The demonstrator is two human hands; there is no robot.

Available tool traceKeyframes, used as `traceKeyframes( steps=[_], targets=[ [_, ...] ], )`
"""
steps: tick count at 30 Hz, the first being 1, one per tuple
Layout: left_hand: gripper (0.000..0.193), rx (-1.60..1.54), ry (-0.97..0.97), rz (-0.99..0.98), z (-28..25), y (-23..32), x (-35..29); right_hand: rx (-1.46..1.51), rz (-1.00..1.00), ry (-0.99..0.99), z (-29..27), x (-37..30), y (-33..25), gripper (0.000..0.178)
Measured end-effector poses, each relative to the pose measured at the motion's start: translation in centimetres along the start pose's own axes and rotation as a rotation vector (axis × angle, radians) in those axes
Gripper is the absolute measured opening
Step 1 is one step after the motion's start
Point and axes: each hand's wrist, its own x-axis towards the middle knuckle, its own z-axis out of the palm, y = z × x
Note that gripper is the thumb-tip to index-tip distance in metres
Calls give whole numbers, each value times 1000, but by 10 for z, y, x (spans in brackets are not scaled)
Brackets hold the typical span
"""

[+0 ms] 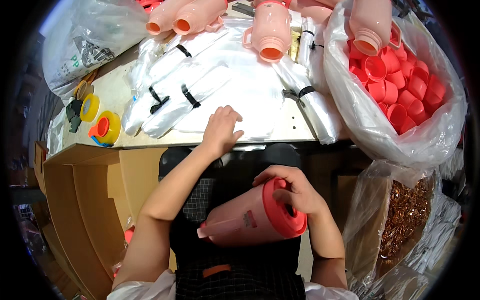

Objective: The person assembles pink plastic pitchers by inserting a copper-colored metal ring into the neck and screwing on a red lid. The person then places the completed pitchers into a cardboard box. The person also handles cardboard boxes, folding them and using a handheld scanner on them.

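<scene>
Head view: the flask (232, 217) lies tilted on its side across the lap (192, 200), its red end toward the person's right. The lap probably serves as a cradle, so one hand is enough to steady it. The right hand (296, 192) grasps that red end, fingers over the upper rim and thumb across its face; gripping there likely keeps the flask from rolling.

The left hand (221, 131) is unclenched, fingers loosely spread on the flat stack of bags (250, 95) near the table (300, 135) edge. I cannot tell whether its fingertips pinch the top layer. The stack sits straight ahead, presumably for easy reach, with tied bundles (320, 112) to either side. Red cups (415, 90) fill a sack (420, 142) on the right, seemingly to keep them together.

As for position, the flask is directly under the right hand, touching it, and below and apart from the left.
</scene>
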Motion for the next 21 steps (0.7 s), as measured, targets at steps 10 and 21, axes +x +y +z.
traceKeyframes(
  steps=[10,21],
  targets=[
    [22,-918,-142,-635,1,-22,31,324,249,259,-21,43,10,11],
    [21,-1080,-261,-364,-28,88,-20,-347,-68,546,1,43,18,12]
  ],
)
